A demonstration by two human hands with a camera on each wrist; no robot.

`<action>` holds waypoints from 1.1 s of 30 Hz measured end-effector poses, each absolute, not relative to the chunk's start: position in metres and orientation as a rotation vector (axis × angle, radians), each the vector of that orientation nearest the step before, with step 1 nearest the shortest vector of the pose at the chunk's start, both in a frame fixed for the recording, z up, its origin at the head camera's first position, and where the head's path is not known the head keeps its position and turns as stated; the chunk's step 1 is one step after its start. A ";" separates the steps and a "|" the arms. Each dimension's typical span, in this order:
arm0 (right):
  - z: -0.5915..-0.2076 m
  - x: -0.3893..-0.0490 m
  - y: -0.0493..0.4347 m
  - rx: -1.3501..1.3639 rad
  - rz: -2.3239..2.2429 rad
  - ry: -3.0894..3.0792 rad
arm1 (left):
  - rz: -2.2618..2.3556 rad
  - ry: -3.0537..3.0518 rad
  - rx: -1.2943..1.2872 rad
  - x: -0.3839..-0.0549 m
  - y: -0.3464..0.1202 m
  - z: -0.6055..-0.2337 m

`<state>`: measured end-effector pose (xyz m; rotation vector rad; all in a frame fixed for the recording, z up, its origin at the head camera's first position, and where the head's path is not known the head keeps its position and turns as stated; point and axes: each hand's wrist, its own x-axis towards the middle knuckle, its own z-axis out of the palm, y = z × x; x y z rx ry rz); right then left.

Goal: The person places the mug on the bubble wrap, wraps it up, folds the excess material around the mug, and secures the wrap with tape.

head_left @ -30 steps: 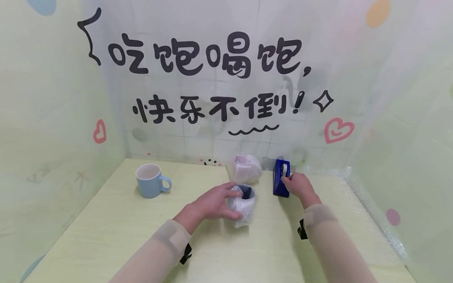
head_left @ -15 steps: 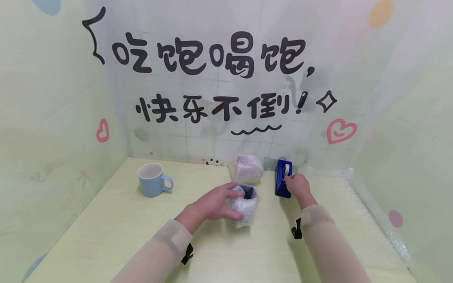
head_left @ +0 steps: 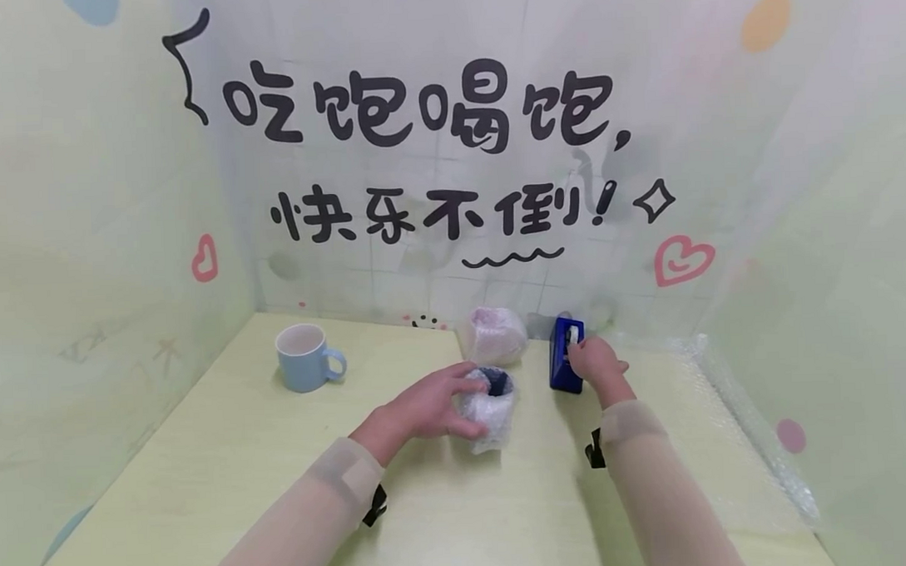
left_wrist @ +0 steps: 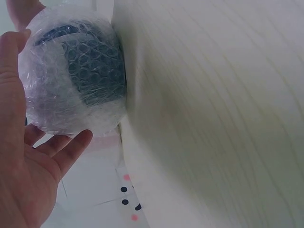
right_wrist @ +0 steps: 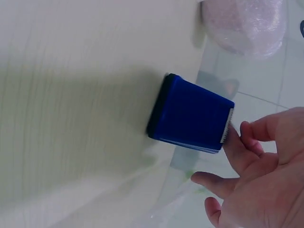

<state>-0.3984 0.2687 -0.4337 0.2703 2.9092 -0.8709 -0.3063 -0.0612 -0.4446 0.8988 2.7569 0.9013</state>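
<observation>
My left hand (head_left: 435,404) grips a dark blue cup wrapped in bubble wrap (head_left: 489,419), thumb on the near side and fingers around the back. In the left wrist view the wrapped cup (left_wrist: 80,71) stands on the table between spread thumb and fingers. To the right, my right hand (head_left: 600,365) is at the blue tape dispenser (head_left: 564,366), close by its white tape roll (head_left: 573,337). In the right wrist view, the thumb and a forefinger come near each other at the toothed cutter (right_wrist: 227,126); I cannot tell whether they pinch tape. The other fingers extend loosely.
A light blue mug (head_left: 302,359) stands at the back left, handle facing right. Behind the wrapped cup lies a second bubble-wrapped bundle, pinkish (head_left: 496,336), against the wall. A bubble wrap sheet (head_left: 736,440) spreads along the table's right side, by the right wall.
My right hand shifts slightly at the tape dispenser, its fingers changing position by the roll. The left hand keeps its grip on the wrapped cup, which stays in place.
</observation>
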 end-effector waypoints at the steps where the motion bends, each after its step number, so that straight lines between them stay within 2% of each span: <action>1: -0.441 -0.407 0.273 0.234 -0.858 2.933 | 0.905 2.757 0.899 -0.306 -0.061 -0.444; 5: -0.447 -0.407 0.270 0.208 -0.792 2.997 | 0.920 2.741 0.894 -0.306 -0.060 -0.445; 9: -0.426 -0.370 0.249 0.398 -0.847 3.008 | 0.914 2.736 0.909 -0.305 -0.059 -0.447; 13: -0.419 -0.353 0.242 0.496 -1.039 2.919 | 0.927 2.746 0.919 -0.305 -0.059 -0.445; 20: -0.439 -0.351 0.241 0.604 -1.545 2.647 | 0.934 2.736 0.928 -0.306 -0.059 -0.444; 26: -0.453 -0.344 0.237 0.597 -1.541 2.753 | 0.930 2.743 0.926 -0.306 -0.059 -0.444; 33: -0.461 -0.338 0.240 0.612 -1.767 2.657 | 0.928 2.743 0.934 -0.306 -0.059 -0.444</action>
